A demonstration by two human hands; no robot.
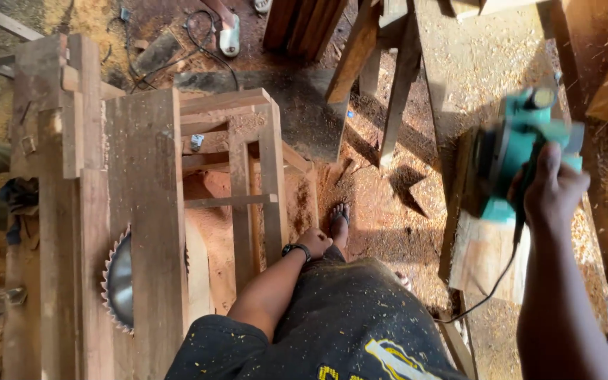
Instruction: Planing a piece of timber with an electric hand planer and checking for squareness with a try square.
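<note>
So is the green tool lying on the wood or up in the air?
Up in the air. The right hand holds the green power planer above the plank, tilted; its cord hangs down.

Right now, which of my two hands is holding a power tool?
Your right hand, out to the side, grips the teal planer over a board. The left hand holds nothing, resting by the wooden frame.

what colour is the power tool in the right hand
Teal green with dark parts, the power planer in the head view.

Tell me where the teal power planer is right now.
In the head view the teal power planer is at the right, gripped by the right hand above a wooden board, its cord trailing down toward the sawdust-covered floor.
</note>
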